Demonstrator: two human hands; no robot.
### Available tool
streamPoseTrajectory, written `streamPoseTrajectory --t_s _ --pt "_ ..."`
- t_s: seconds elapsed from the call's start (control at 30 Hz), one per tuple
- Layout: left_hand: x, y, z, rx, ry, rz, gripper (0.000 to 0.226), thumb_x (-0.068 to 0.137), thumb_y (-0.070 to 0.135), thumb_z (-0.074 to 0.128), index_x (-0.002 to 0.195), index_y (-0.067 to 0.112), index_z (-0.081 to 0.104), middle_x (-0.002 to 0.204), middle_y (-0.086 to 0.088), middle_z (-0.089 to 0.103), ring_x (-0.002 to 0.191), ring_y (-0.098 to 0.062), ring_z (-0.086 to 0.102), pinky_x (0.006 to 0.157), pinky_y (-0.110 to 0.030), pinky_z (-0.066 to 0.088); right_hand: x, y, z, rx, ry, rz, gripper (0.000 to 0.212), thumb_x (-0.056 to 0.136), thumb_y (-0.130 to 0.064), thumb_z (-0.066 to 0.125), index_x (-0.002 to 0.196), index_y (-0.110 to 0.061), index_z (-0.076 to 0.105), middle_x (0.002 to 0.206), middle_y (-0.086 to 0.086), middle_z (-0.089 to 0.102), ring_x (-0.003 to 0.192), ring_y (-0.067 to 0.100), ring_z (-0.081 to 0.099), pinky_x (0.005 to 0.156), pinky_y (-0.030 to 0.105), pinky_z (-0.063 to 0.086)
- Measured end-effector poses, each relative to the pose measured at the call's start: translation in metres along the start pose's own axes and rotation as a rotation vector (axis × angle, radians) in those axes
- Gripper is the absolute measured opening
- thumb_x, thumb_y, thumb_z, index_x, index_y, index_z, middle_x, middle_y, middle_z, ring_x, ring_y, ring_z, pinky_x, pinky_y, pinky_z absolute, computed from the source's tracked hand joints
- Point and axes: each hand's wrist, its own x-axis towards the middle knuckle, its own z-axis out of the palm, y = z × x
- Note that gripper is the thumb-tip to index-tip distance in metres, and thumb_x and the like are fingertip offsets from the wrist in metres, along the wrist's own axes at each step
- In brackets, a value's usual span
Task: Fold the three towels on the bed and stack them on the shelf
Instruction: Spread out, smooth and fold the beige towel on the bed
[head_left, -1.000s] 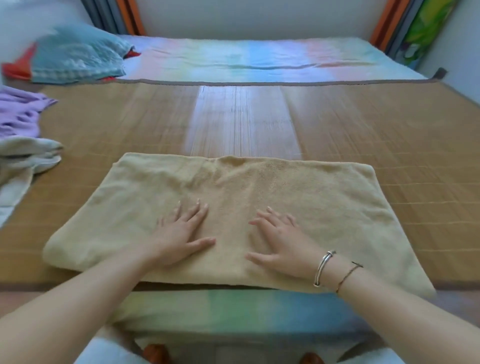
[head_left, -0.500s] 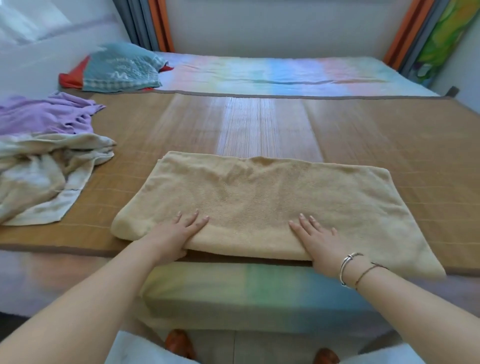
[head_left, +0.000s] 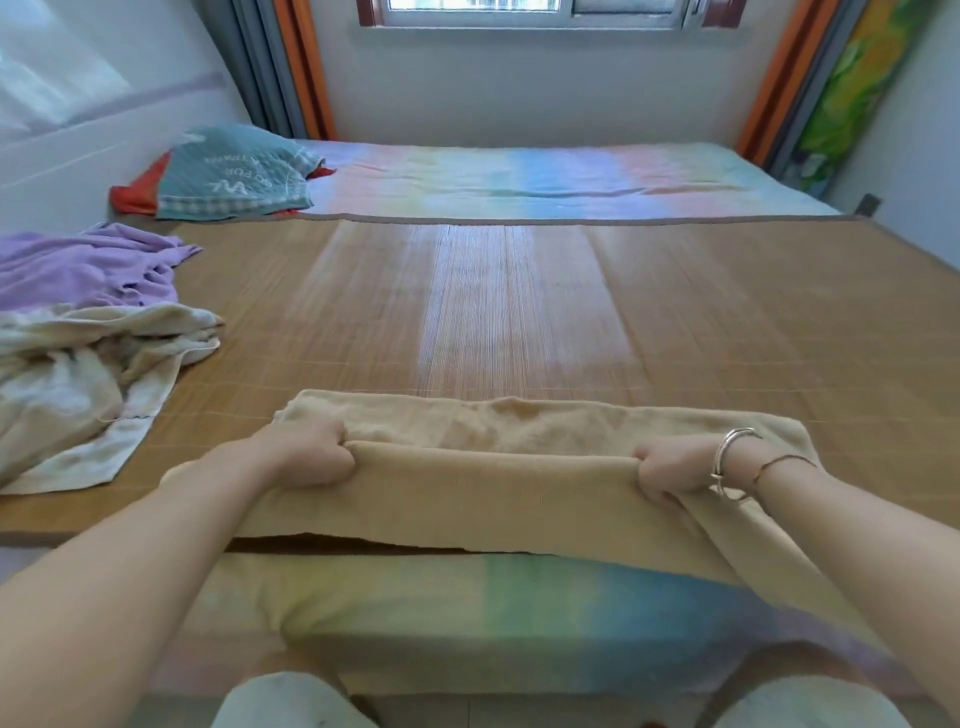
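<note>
Now both hands (head_left: 306, 457) gripping tan towel (head_left: 483, 499), near edge lifted, earlier pressed flat

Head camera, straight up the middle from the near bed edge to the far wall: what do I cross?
Rainbow-striped bedsheet edge → tan terry towel gripped by both hands → woven bamboo mat → rainbow-striped sheet again → window.

teal pillow (head_left: 234, 174) on red cushion (head_left: 132, 195) (far left) | bamboo mat (head_left: 519, 301) | window (head_left: 524, 8)
</note>
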Motion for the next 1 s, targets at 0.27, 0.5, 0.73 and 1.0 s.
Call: streamPoseTrajectory --t_s 0.27,0.5,0.73,1.0 --pt "0.063 0.017 -0.011 0.075 0.601 -0.118 0.025 0.089 0.03 0.047 0.103 0.025 0.067 0.102 -0.004 0.06 0.115 -0.03 0.045 0.109 -0.05 0.023 0.05 0.001 -0.025 -0.177 0.845 0.134 0.018 0.082 -0.015 0.051 0.099 -0.022 0.055 0.108 0.004 0.063 0.106 0.026 0.055 0.082 0.035 0.039" --pt "0.105 0.05 0.058 -0.156 0.406 -0.045 0.058 0.097 0.055 0.021 0.151 0.039 0.007 0.161 0.009 -0.002 0.148 -0.025 -0.006 0.111 -0.063 -0.007 0.116 0.006 0.02 0.0 0.616 0.093 0.049 0.099 -0.032 0.025 0.147 -0.021 0.023 0.154 0.002 0.027 0.145 0.021 0.017 0.116 0.05 0.013" --pt "0.123 0.054 0.081 -0.025 0.348 0.033 0.063 0.09 0.068 0.007 0.148 0.044 0.017 0.159 0.014 0.009 0.148 -0.021 -0.004 0.107 -0.069 -0.009 0.129 0.015 0.042 0.077 0.692 0.053 0.051 0.099 -0.038 0.016 0.15 -0.029 0.017 0.158 -0.005 0.017 0.147 0.016 0.007 0.118 0.046 0.0" --pt "0.101 0.102 0.067 -0.108 0.326 0.233 0.057 0.095 0.06 0.018 0.149 0.045 0.012 0.16 0.015 -0.002 0.148 -0.018 -0.009 0.11 -0.067 -0.001 0.114 0.063 0.043 0.071 0.682 0.098 0.058 0.098 -0.05 0.01 0.152 -0.028 0.009 0.16 -0.004 0.005 0.147 0.016 -0.003 0.117 0.043 -0.004"
